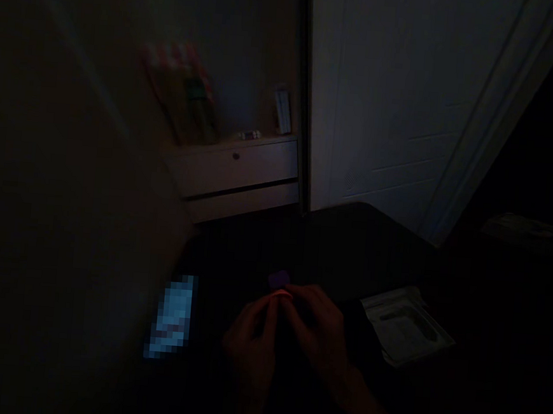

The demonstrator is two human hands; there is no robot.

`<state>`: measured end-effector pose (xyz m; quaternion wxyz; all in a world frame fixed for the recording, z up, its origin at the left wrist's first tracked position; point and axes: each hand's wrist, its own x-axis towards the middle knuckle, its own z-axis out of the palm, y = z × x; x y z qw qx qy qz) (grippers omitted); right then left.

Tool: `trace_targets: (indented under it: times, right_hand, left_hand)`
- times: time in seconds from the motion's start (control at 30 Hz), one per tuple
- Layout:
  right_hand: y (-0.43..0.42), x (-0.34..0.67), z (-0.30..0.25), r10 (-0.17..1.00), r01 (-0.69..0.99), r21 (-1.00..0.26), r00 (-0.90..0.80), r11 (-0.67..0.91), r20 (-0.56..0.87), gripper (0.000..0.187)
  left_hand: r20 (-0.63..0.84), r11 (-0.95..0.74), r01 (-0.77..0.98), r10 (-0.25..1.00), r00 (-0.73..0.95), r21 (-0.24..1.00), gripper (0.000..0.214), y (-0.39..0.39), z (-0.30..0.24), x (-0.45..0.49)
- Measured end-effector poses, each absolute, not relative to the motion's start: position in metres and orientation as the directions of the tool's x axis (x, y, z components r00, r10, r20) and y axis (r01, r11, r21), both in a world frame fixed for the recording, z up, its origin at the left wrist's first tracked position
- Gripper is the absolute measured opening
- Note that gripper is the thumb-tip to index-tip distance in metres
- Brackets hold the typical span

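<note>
The room is very dark. My left hand (pixel 253 333) and my right hand (pixel 317 328) meet over a dark table (pixel 360 239), fingertips pinched together on a small object (pixel 280 285) that glows faintly orange at its lower edge and looks purplish above. What that object is I cannot make out. Both hands have curled fingers. A lit, blurred blue screen (pixel 172 317) lies to the left of my left hand.
A pale flat packet (pixel 405 325) lies on the table to the right of my hands. Behind stand a light drawer unit (pixel 241 172) with a colourful bag (pixel 184 94) and small items on top, and a white door (pixel 399 102).
</note>
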<state>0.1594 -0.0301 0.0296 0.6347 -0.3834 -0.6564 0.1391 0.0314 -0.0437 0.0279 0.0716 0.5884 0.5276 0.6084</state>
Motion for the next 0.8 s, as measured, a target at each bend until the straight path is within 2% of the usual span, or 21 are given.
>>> trace_targets:
  times: [0.17, 0.4, 0.8]
  right_hand:
    - [-0.029, 0.159, 0.029, 0.701, 0.279, -0.697, 0.101, 0.661, 0.706, 0.013]
    - [-0.028, 0.160, 0.025, 0.696, 0.238, -0.698, 0.105, 0.676, 0.710, 0.019]
    - [-0.029, 0.156, 0.023, 0.721, 0.194, -0.715, 0.050, 0.672, 0.691, 0.021]
  left_hand:
    - [0.567, -0.373, 0.477, 0.737, -0.369, 0.796, 0.024, -0.045, 0.022, 0.033]
    - [0.458, -0.384, 0.266, 0.823, -0.336, 0.884, 0.024, -0.042, 0.022, 0.035]
    - [0.414, -0.311, 0.302, 0.825, -0.385, 0.901, 0.039, -0.040, 0.017, 0.035]
